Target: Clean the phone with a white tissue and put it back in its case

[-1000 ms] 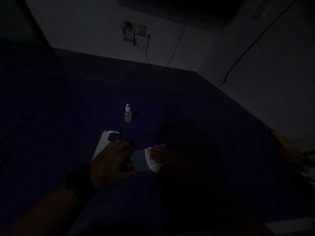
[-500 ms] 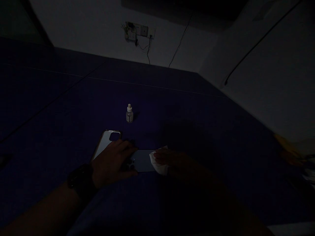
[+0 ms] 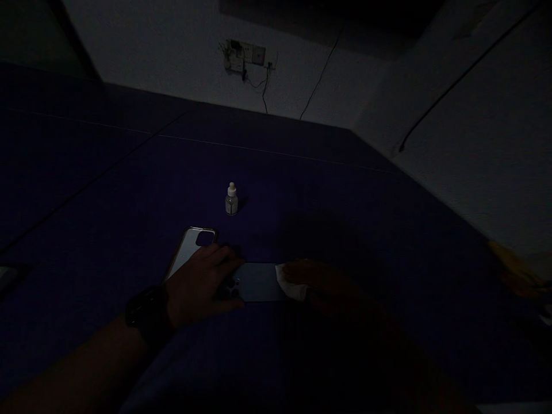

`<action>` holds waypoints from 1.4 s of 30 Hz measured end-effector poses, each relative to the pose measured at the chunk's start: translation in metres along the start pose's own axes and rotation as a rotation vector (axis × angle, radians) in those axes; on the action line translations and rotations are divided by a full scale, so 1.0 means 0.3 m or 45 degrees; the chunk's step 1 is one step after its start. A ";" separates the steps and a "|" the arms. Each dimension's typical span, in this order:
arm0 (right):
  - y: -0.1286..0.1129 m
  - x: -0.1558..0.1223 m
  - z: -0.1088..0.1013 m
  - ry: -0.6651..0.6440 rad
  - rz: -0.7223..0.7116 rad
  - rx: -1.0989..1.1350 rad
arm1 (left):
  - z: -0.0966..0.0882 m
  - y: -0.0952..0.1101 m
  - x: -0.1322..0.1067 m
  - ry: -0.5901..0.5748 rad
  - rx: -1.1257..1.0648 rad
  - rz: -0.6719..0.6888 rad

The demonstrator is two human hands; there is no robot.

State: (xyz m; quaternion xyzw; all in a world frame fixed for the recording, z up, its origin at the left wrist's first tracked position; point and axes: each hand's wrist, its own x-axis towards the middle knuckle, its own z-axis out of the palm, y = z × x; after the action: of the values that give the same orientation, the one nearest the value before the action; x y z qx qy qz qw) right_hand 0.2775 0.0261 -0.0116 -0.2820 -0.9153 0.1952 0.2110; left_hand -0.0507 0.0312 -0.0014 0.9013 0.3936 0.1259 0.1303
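Note:
A smartphone [image 3: 261,282] lies back side up on the dark blue surface, its camera lenses toward the left. My left hand [image 3: 204,284], with a dark watch on the wrist, grips the phone's camera end between thumb and fingers. My right hand [image 3: 317,279] presses a white tissue [image 3: 291,286] onto the phone's right end, fingers closed over it; that hand is deep in shadow. Partly under my left hand's outline lies a clear phone case [image 3: 186,251] with a camera cutout. Beyond it stands a small dropper bottle [image 3: 232,201] with a white cap, upright.
The room is very dark. Wall sockets [image 3: 252,54] with plugged cables are on the far wall, and a dark cable [image 3: 452,89] hangs along the right wall. A yellow item [image 3: 511,261] lies at the right edge, and a dark-edged object [image 3: 8,279] at the left edge.
My right hand has slid the tissue rightward along the phone, baring more of its back. My left hand keeps its grip. The whole view has shifted slightly.

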 end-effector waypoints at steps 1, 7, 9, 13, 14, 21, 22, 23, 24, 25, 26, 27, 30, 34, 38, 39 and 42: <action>-0.007 -0.001 0.001 -0.018 0.001 -0.008 | 0.000 0.000 0.000 -0.008 -0.002 0.002; -0.069 0.027 0.020 -0.218 -0.066 0.052 | -0.001 0.002 0.003 0.001 0.010 -0.003; -0.073 0.023 0.003 -0.223 -0.068 0.086 | -0.002 0.003 0.004 0.011 0.010 0.004; -0.073 0.003 -0.023 -0.209 -0.006 0.059 | -0.001 0.002 0.004 0.001 -0.006 0.002; -0.075 0.001 -0.018 -0.208 -0.011 0.057 | 0.000 0.001 0.003 -0.001 -0.007 -0.002; -0.056 0.007 0.019 -0.212 0.072 -0.013 | 0.006 -0.005 0.000 0.049 -0.016 0.023; -0.052 0.006 0.011 -0.212 0.073 -0.026 | 0.005 -0.004 0.001 0.045 -0.020 0.017; -0.051 0.004 0.003 -0.215 0.067 -0.031 | 0.004 -0.003 0.001 0.041 -0.023 0.009; -0.052 0.004 -0.004 -0.218 0.049 -0.029 | 0.003 -0.002 0.002 0.038 -0.024 0.005; -0.056 0.005 -0.007 -0.222 0.028 -0.024 | 0.002 -0.001 0.002 0.034 -0.023 0.003; -0.062 0.007 -0.007 -0.228 0.014 -0.021 | 0.002 -0.001 0.003 0.027 -0.021 0.002; -0.067 0.010 -0.003 -0.235 0.005 -0.023 | 0.002 -0.001 0.002 0.022 -0.018 0.002; -0.073 0.018 0.010 -0.233 0.015 -0.050 | 0.005 -0.003 0.001 0.023 -0.005 0.009; -0.059 0.008 0.002 -0.118 0.013 -0.073 | 0.003 -0.001 0.001 0.042 -0.008 0.021; -0.059 0.001 0.021 -0.087 -0.063 -0.025 | -0.006 0.007 0.004 0.022 -0.004 0.001; -0.059 0.004 0.030 -0.098 -0.057 -0.030 | -0.008 0.008 0.005 0.016 -0.003 0.000; -0.049 0.010 0.040 -0.126 -0.012 -0.077 | -0.009 0.008 0.005 0.004 -0.007 0.001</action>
State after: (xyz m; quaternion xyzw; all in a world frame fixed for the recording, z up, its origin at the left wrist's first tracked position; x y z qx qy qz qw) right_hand 0.2630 0.0139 -0.0137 -0.2738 -0.9315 0.1803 0.1577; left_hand -0.0491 0.0311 0.0021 0.9009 0.3929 0.1285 0.1323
